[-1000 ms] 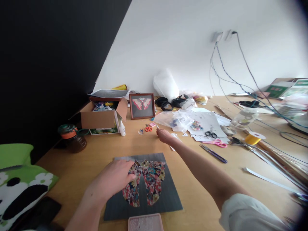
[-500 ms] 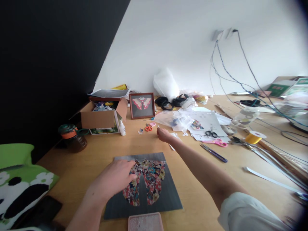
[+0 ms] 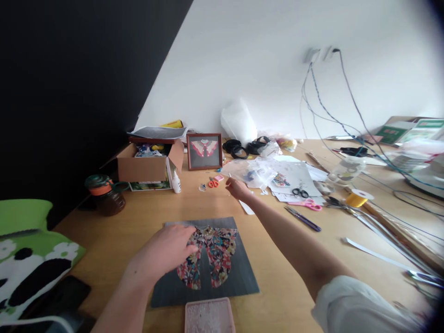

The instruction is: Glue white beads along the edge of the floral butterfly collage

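A dark grey board [image 3: 243,282] lies in front of me with a floral butterfly-shaped cut-out [image 3: 217,256] on it. My left hand [image 3: 166,252] rests on the board's left side, fingers together and touching the cut-out's left wing. My right hand [image 3: 237,188] reaches far out over the table and pinches a thin white stick near the small orange scissors [image 3: 212,183]. A white strip [image 3: 247,208] lies under the right forearm.
A cardboard box [image 3: 145,166], glue bottle [image 3: 176,181], framed butterfly picture [image 3: 204,151] and dark jar [image 3: 106,196] stand at the back left. Papers, black scissors [image 3: 300,192], pink scissors [image 3: 308,205], a yellow spool [image 3: 355,199] and cables crowd the right. A pink tray [image 3: 208,315] sits at the near edge.
My right hand has lifted slightly off the table with the white stick and shifted a little farther back. The left hand stays on the board. The view has tilted a little.
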Motion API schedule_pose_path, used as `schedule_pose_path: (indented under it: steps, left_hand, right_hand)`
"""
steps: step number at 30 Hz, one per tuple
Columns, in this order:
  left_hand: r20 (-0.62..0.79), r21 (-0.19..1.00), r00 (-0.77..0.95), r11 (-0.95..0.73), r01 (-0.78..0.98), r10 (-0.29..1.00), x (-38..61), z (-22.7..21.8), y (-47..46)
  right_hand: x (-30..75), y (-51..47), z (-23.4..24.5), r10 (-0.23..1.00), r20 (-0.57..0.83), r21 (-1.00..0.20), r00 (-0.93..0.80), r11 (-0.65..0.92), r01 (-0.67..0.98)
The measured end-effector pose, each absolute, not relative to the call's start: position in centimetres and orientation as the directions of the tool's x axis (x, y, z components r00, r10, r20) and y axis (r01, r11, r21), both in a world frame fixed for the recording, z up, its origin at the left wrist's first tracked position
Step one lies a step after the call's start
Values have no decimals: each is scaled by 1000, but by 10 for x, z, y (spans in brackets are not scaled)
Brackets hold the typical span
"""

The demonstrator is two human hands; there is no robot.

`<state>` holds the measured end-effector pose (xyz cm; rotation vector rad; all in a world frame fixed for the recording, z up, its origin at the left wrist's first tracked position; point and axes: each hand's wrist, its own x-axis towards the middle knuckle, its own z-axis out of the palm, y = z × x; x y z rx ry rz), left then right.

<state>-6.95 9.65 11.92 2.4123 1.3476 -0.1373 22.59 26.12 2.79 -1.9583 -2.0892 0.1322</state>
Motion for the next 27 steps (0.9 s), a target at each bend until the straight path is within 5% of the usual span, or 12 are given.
schedule_pose_path:
  steps: [7,11,13,17,27]
  left_hand:
    - [-266,282,553,-485,828,789,-70,123,97]
    - [-273,302,544,-466,831,793,-70,125,96]
    - [-275,311,540,-458,833,795,-71,124,96]
    - [-272,307,546,-466,830,793,-70,125,95]
    - [-260,292,548,-477,829,795,-68,130,94]
  right_hand:
    - [232,256,75,964,267,-197,2,52,979]
    - [229,252,97,915,370,59,-162,151,987]
    - [227,254,99,931,277,137,-238,206,969]
    - [223,262,82,957,9,98,-290,287,953]
    - [218,273,51,937,-184,144,-297,325,935]
